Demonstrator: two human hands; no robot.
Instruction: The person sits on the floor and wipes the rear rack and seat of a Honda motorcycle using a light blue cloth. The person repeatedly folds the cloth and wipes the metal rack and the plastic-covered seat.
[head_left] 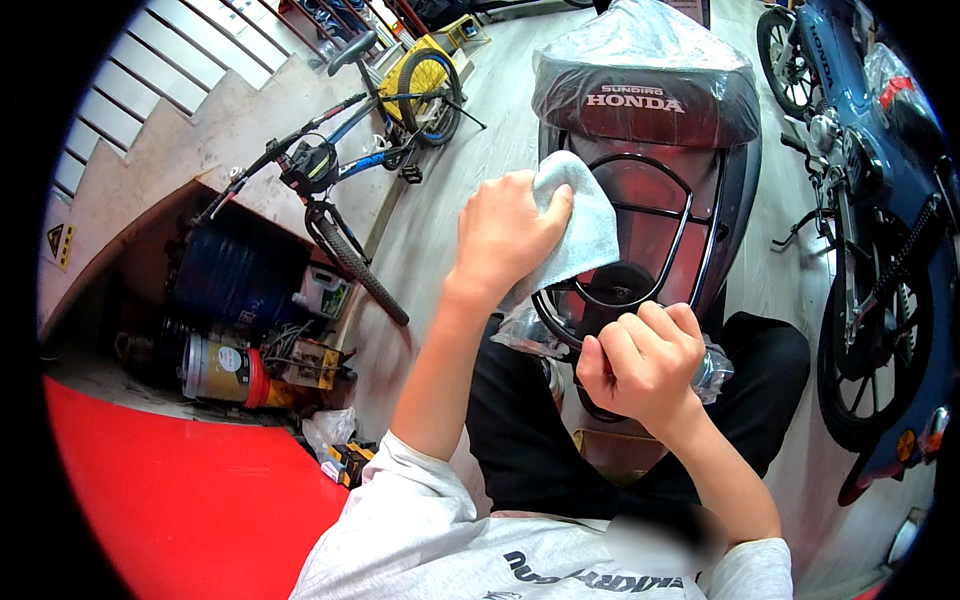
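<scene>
Through the head view I have two bare hands, both out over the tail of one motorcycle [743,215] that stands straight ahead of me. My left hand [510,230] is closed on one pale blue cloth [592,228], thumb against its side, and the cloth spreads past the knuckles over the left part of a single black rack [686,232]; I cannot tell how much of it touches the bars. My right hand [645,362] is curled into a loose fist at the rack's rear end, and I cannot tell whether its fingers close around a bar. Ahead of the rack sits one seat [650,100] under clear plastic, and I count two more plastic-wrapped parts, one at each side of the tail. Two legs in black trousers [520,420] flank it. On the right I see one blue motorcycle [838,60] with two wheels showing; on the left, one bicycle [365,162], also with two wheels. Beyond the bicycle, in the dark recess beneath the stairs [150,165], I make out one blue drum [235,275] and one bucket [222,370], with smaller clutter too jumbled to count. One red surface [190,490] fills the lower left, near one white plastic bag [328,430].
</scene>
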